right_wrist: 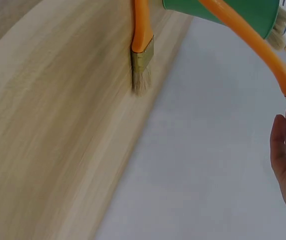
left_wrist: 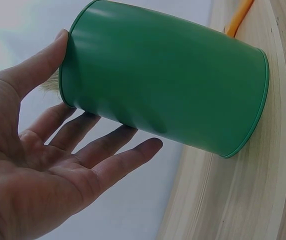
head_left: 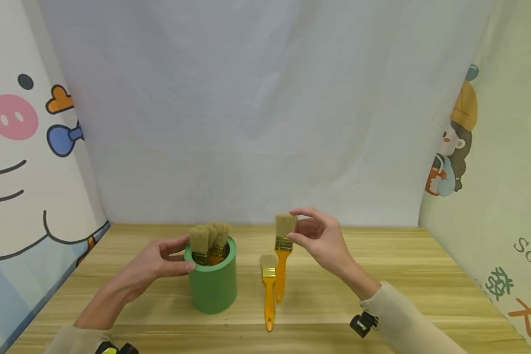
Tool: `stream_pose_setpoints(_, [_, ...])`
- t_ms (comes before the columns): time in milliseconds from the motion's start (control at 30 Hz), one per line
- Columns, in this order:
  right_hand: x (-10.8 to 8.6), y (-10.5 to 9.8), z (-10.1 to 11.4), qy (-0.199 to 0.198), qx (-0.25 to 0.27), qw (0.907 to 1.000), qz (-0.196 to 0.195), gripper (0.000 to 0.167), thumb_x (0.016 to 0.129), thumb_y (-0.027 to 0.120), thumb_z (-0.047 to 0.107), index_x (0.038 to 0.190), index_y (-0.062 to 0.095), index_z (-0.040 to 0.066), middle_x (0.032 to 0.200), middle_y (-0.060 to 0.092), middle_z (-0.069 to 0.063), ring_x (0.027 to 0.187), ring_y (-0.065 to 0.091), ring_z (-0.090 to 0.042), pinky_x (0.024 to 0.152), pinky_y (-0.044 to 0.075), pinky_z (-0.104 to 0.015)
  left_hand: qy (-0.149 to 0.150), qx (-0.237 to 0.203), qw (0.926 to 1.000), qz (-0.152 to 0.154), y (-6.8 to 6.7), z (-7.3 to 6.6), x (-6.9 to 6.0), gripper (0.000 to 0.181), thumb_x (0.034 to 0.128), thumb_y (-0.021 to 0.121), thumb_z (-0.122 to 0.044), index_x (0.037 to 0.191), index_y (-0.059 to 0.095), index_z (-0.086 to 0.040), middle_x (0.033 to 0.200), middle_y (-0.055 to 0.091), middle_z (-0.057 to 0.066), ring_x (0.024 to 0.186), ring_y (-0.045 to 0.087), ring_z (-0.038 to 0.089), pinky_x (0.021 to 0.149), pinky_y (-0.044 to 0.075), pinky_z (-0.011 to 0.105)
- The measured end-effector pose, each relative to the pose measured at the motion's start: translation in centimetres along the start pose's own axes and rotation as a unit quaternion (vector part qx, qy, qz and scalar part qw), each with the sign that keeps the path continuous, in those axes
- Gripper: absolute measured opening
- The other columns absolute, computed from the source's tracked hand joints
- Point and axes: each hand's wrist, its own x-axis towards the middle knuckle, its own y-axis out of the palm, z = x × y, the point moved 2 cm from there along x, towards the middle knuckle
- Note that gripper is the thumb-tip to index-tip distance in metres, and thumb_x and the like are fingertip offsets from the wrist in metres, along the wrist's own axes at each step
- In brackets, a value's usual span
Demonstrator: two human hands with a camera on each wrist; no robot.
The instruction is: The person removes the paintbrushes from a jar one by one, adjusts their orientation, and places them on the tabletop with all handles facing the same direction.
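Note:
A green can stands upright on the table with several paintbrushes inside, bristles up. My left hand holds the can near its rim, thumb on the near side and fingers around the left; the fingertips lie along its wall in the left wrist view. In my right hand a paintbrush with an orange handle is pinched by its bristle end, handle pointing down. Beside it a smaller paintbrush lies on the table, bristles away from me. The right wrist view shows only part of my right hand.
The wooden table ends at a pale cloth backdrop. Printed cloth panels with cartoon figures flank the table on the left and right.

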Motion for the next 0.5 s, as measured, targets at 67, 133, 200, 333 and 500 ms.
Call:
stream_pose_setpoints(67, [-0.4, -0.2, -0.5, 0.010, 0.001, 0.9999, 0.001, 0.045, 0.089, 0.079, -0.010, 0.132, 0.068, -0.002, 0.096, 0.077, -0.015, 0.085, 0.075, -0.023, 0.080, 0.063, -0.032, -0.001, -0.001, 1.0000, 0.000, 0.0, 0.0, 0.0, 0.087, 0.0977, 0.077, -0.012, 0.163, 0.024, 0.008, 0.167, 0.024, 0.030, 0.145, 0.038, 0.052, 0.101, 0.056, 0.038])
stream_pose_setpoints(133, [-0.7, -0.3, -0.9, 0.022, 0.002, 0.9997, 0.004, 0.044, 0.090, 0.079, -0.009, 0.132, 0.068, -0.002, 0.097, 0.077, -0.016, 0.086, 0.075, -0.023, 0.080, 0.062, -0.032, -0.002, -0.001, 1.0000, 0.000, 0.0, 0.0, 0.0, 0.087, 0.0978, 0.077, -0.012, 0.163, 0.024, 0.008, 0.167, 0.023, 0.030, 0.145, 0.038, 0.053, 0.101, 0.055, 0.039])
stream_pose_setpoints(200, [-1.0, -0.4, -1.3, 0.041, 0.001, 0.9991, 0.009, 0.044, 0.090, 0.080, -0.007, 0.132, 0.068, -0.002, 0.097, 0.077, -0.016, 0.085, 0.075, -0.023, 0.079, 0.062, -0.031, -0.003, -0.001, 1.0000, 0.000, 0.0, 0.0, 0.0, 0.087, 0.0979, 0.077, -0.012, 0.163, 0.023, 0.008, 0.167, 0.023, 0.030, 0.145, 0.037, 0.053, 0.101, 0.055, 0.039])
stream_pose_setpoints(333, [-1.7, -0.6, -2.0, 0.085, 0.006, 0.9961, 0.023, 0.045, 0.091, 0.081, -0.004, 0.133, 0.067, -0.004, 0.099, 0.077, -0.017, 0.085, 0.075, -0.024, 0.078, 0.062, -0.032, -0.004, 0.001, 1.0000, -0.001, 0.0, 0.0, 0.0, 0.087, 0.0979, 0.077, -0.013, 0.163, 0.023, 0.009, 0.167, 0.022, 0.031, 0.145, 0.037, 0.053, 0.102, 0.055, 0.040])
stream_pose_setpoints(500, [-2.2, -0.8, -3.2, 0.130, 0.008, 0.9908, 0.036, 0.046, 0.091, 0.081, -0.002, 0.135, 0.066, -0.005, 0.099, 0.077, -0.018, 0.086, 0.075, -0.026, 0.079, 0.063, -0.038, -0.004, 0.003, 1.0000, -0.002, -0.1, 0.0, 0.0, 0.088, 0.0978, 0.077, -0.013, 0.163, 0.023, 0.009, 0.167, 0.022, 0.031, 0.145, 0.038, 0.053, 0.102, 0.055, 0.040])
